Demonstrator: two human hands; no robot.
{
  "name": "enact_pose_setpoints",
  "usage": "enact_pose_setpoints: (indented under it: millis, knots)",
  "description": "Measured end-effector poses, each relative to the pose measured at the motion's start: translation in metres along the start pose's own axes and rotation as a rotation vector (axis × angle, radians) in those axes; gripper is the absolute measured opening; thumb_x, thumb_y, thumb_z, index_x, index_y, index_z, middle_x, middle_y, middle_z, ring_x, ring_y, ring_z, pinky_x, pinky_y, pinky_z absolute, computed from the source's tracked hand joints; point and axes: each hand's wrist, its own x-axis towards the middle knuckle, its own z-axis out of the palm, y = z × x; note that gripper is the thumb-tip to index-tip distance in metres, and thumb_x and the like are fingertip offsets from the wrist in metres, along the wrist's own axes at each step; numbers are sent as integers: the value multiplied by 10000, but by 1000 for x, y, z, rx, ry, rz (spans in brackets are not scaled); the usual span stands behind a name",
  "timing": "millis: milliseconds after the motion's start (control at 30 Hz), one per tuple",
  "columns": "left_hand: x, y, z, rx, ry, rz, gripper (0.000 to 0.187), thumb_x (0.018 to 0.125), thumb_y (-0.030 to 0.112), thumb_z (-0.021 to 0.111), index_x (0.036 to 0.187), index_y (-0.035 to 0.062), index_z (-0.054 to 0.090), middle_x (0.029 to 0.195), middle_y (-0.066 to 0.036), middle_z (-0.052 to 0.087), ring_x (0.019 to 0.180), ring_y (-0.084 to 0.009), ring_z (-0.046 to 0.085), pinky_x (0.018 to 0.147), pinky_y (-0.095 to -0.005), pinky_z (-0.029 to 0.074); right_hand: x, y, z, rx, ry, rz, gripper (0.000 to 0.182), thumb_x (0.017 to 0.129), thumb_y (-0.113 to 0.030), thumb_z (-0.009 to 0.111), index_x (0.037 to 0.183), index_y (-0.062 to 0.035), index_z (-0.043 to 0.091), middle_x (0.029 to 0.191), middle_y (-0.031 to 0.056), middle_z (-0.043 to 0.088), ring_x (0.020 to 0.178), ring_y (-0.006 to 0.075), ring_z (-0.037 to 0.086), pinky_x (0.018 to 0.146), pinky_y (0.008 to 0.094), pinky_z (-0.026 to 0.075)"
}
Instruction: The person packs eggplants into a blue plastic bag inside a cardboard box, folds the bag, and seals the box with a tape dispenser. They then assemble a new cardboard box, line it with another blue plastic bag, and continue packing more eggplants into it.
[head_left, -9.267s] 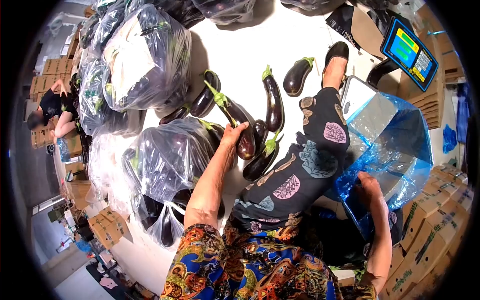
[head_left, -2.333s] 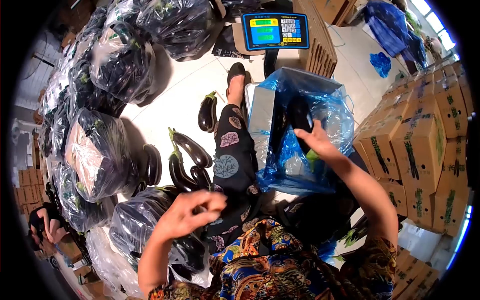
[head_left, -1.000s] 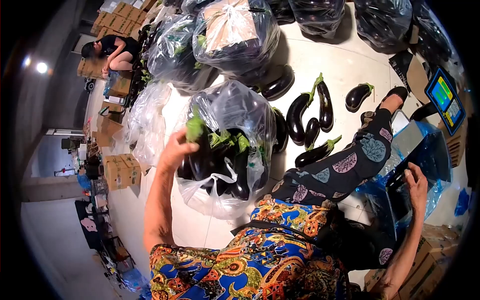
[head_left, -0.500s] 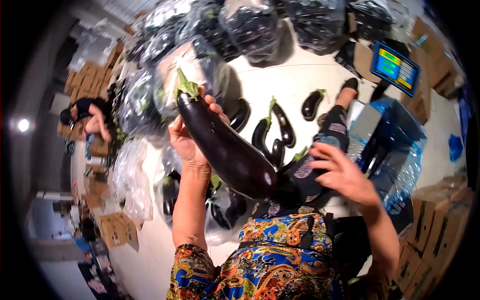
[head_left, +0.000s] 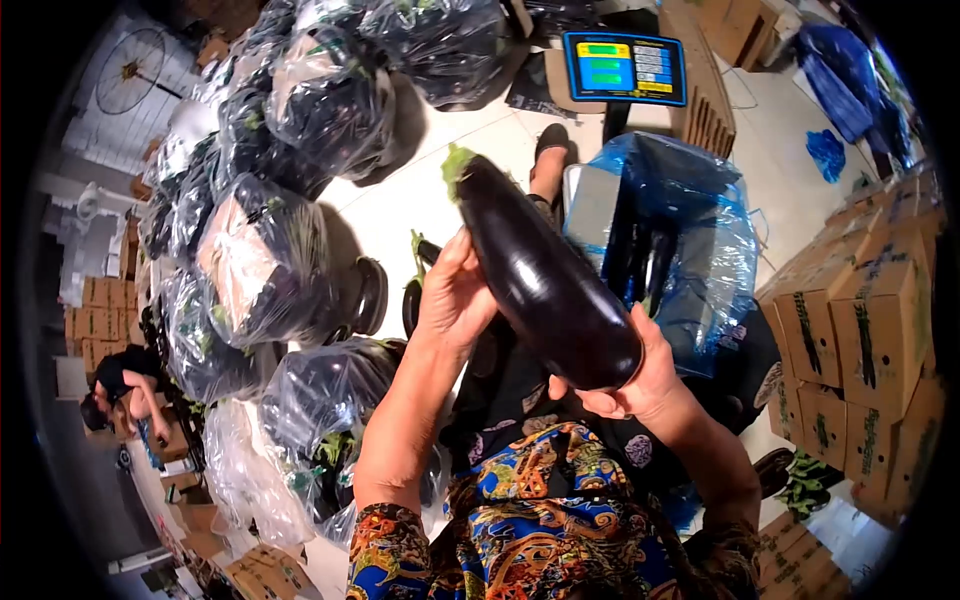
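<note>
A large dark purple eggplant [head_left: 550, 280] with a green stem is held tilted across the middle of the view. My left hand [head_left: 458, 290] grips its upper side near the stem, and my right hand [head_left: 640, 372] wraps round its rounded lower end. Just beyond it stands a box lined with blue plastic [head_left: 700, 190], with dark eggplants [head_left: 657, 260] inside. Another eggplant [head_left: 371, 295] lies on the pale floor left of my left hand, and others are partly hidden behind that hand.
Clear bags of eggplants [head_left: 265, 260] fill the left and upper left. A scale display [head_left: 625, 68] stands beyond the lined box. Cardboard boxes [head_left: 870, 320] are stacked at the right. Another person [head_left: 125, 385] crouches at the far left.
My view has turned to the right. The eggplant and my left hand have moved toward the lined box, and my right hand, empty before, has taken hold of the eggplant's lower end.
</note>
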Motion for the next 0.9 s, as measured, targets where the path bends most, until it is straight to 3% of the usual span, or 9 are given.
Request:
enact_pose_setpoints:
  millis: [133, 300, 500, 533, 600, 633, 733, 800, 900]
  knots:
    - [39, -24, 34, 383, -29, -7, 535, 871, 313, 683, 1269, -2, 514, 1285, -144, 575, 1105, -238, 600, 987, -389, 470, -10, -9, 10, -54, 257, -118, 737, 970, -625, 233, 1416, -60, 392, 1212, 243, 592, 896, 294, 666, 644, 330, 553]
    - [64, -40, 37, 643, 16, -120, 810, 834, 436, 700, 1404, -38, 371, 1469, -115, 428, 1235, -198, 506, 1052, -317, 386, -24, -24, -4, -260, 458, -247, 690, 949, -601, 398, 1408, -86, 407, 1226, 128, 614, 905, 299, 670, 662, 347, 545]
    - [80, -67, 42, 510, 205, -142, 384, 872, 415, 689, 1164, 201, 560, 976, 60, 646, 873, -61, 585, 633, -233, 461, -34, -59, -16, -77, 343, -217, 765, 913, -668, 343, 1376, -64, 417, 1031, 296, 633, 729, 365, 668, 553, 367, 539]
    - [85, -69, 35, 573, 91, -158, 568, 887, 416, 662, 1339, 108, 510, 1181, -40, 623, 1092, -178, 576, 952, -431, 459, -35, -58, -17, -67, 357, -228, 765, 913, -669, 342, 1375, -64, 418, 1027, 297, 634, 734, 366, 668, 560, 375, 540]
    - [92, -74, 29, 497, 112, -278, 449, 894, 374, 666, 1230, 93, 569, 1105, -54, 651, 1045, -191, 603, 937, -432, 471, -39, -55, -20, -47, 387, -249, 764, 913, -671, 339, 1374, -66, 420, 1020, 299, 634, 745, 368, 669, 575, 391, 542]
    - [96, -79, 29, 470, 128, -291, 382, 889, 362, 676, 1140, 85, 595, 1048, -62, 667, 983, -201, 628, 914, -428, 487, -43, -58, -21, -83, 255, -235, 705, 950, -608, 351, 1373, -49, 426, 1135, 229, 625, 888, 307, 678, 716, 369, 568]
    - [101, -91, 31, 525, 207, -250, 404, 870, 375, 697, 1130, 81, 601, 1029, -57, 671, 967, -196, 630, 894, -410, 498, -49, -56, -12, -266, 682, -360, 668, 955, -573, 403, 1390, -66, 416, 1252, 169, 586, 1047, 254, 636, 882, 376, 526]
    - [107, -92, 22, 675, 276, -256, 412, 831, 364, 741, 1093, 84, 591, 1020, -56, 658, 951, -188, 615, 898, -409, 489, -67, -61, -8, -1066, 826, -239, 764, 862, -527, 632, 1404, -47, 387, 1317, 162, 553, 1135, 278, 594, 953, 397, 468]
    - [115, -96, 15, 1006, 191, -54, 532, 768, 349, 794, 1139, 52, 552, 1041, -74, 642, 964, -200, 606, 903, -372, 474, -87, -55, 5, -1948, 990, 188, 811, 731, -522, 748, 1318, -54, 439, 1099, 234, 623, 1068, 397, 582, 924, 453, 456]
